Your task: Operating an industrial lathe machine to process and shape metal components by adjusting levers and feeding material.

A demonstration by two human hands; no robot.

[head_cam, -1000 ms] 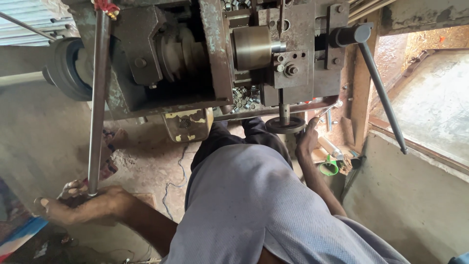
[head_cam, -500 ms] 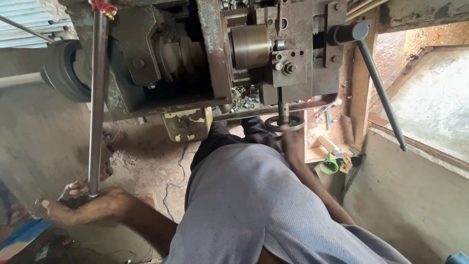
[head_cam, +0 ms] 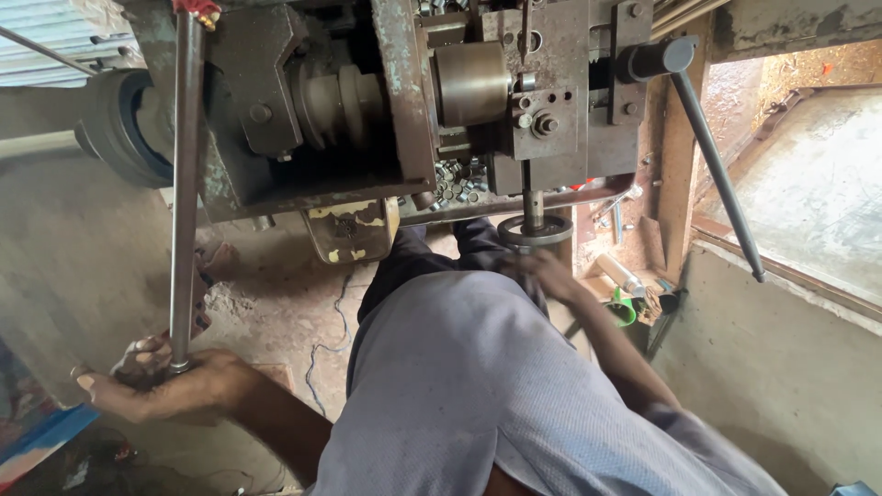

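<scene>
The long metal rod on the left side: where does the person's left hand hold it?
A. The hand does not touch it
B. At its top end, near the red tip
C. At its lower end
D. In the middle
C: the left hand is wrapped around the bottom end of the long metal rod, which rises from the hand up to the machine.

The machine (head_cam: 413, 101) stands ahead. A long lever rod (head_cam: 182, 184) hangs at its left; a handwheel (head_cam: 536, 230) sits below its right part.
</scene>
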